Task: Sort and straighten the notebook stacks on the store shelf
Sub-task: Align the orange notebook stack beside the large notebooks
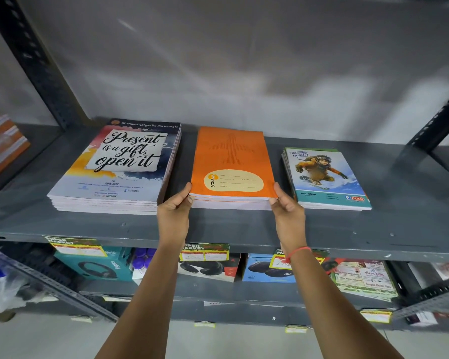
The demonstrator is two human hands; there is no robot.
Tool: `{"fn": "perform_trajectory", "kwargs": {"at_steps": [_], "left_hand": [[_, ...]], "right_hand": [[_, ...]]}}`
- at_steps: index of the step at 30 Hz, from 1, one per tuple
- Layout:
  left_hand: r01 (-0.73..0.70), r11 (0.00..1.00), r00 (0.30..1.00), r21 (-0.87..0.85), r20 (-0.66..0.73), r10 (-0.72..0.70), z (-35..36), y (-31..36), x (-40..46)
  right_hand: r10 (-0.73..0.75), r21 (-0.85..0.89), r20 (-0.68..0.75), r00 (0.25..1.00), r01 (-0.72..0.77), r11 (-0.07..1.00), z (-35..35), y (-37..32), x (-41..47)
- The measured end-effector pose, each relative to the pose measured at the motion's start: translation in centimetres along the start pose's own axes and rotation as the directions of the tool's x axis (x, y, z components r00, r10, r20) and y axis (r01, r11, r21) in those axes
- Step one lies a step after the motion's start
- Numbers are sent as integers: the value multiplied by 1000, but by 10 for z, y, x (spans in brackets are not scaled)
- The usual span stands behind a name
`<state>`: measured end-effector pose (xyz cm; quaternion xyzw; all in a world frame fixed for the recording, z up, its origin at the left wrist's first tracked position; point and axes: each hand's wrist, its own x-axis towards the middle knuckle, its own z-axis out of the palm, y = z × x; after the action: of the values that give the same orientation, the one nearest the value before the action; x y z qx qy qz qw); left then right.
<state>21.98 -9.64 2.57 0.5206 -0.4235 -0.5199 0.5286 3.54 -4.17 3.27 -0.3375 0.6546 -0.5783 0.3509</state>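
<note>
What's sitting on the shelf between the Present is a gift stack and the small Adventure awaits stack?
The orange notebook stack, held at its front corners by the left hand and right hand, per the head view.

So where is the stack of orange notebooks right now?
In the head view, the stack of orange notebooks lies mid-shelf between the "Present is a gift" stack and the blue snowboarder-cover stack, both hands at its front corners.
</note>
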Motion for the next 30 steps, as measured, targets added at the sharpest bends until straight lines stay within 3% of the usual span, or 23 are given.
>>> {"fn": "perform_trajectory", "kwargs": {"at_steps": [10,15,22,30], "left_hand": [[27,1000,999,0,-16,-27,1,1,0],[6,989,1000,145,28,-10,-2,-4,2],[-34,977,993,209,-101,57,4,-4,5],[-31,968,987,247,-145,68,7,-2,4]], "right_hand": [[5,-35,-1,1000,-5,999,-1,2,2],[22,-103,7,1000,-21,994,0,7,2],[-41,-148,-56,998,32,988,5,12,5],[-72,-197,-117,990,48,979,8,12,7]]}}
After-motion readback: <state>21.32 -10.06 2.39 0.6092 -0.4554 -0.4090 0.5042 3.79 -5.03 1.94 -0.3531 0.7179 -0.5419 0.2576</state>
